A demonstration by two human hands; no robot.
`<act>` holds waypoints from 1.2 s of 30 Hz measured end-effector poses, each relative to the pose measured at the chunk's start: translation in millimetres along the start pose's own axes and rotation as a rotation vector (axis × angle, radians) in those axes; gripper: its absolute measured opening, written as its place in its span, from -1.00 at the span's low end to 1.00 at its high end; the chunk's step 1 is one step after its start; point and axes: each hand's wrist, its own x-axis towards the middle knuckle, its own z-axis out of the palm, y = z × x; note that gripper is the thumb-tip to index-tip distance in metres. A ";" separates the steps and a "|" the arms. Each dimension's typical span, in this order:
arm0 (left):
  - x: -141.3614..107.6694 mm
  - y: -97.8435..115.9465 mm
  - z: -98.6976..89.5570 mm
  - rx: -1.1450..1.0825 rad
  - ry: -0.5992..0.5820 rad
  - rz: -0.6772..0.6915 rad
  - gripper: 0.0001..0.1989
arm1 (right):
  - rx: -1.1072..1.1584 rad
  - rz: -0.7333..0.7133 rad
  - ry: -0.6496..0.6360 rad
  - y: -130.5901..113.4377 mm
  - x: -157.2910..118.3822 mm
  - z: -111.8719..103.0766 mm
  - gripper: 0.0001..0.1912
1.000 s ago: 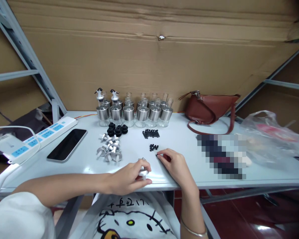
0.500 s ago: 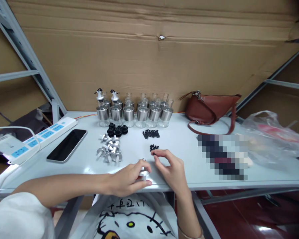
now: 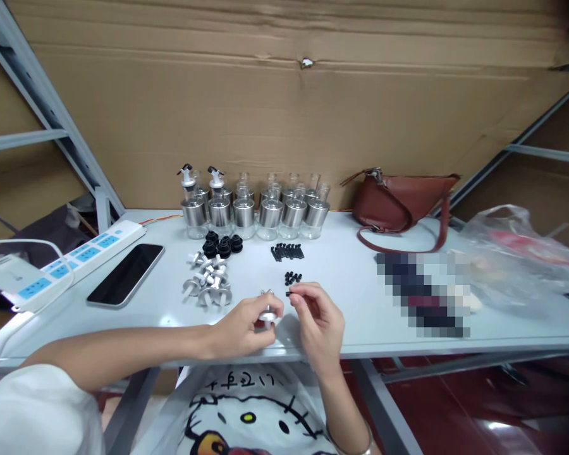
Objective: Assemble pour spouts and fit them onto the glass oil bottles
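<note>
Rn 2 front-row btls (image 3: 220, 215) hv pour spouts (image 3: 216, 179) fitted.

Silver fitting (image 3: 267, 316) in left hand (image 3: 243, 327), black piece (image 3: 288, 294) in right hand (image 3: 321, 325)

Bright light, soft glare on tabletop (image 3: 256, 268) and red floor (image 3: 455, 404), dark upper-right corner

On the bench (image 3: 360, 316), bottles (image 3: 269, 215) stand along the back, left of the handbag (image 3: 393, 199), with stoppers (image 3: 224, 247) before them, spouts (image 3: 207, 296) in front of the stoppers, and a phone (image 3: 126, 276) lying between the spouts and the power strip (image 3: 76, 261).
</note>
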 end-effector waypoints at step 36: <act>1.1 -7.5 0.3 -0.324 0.034 -0.104 -0.82 | -0.574 0.144 -0.374 15.7 17.2 -33.2 -0.89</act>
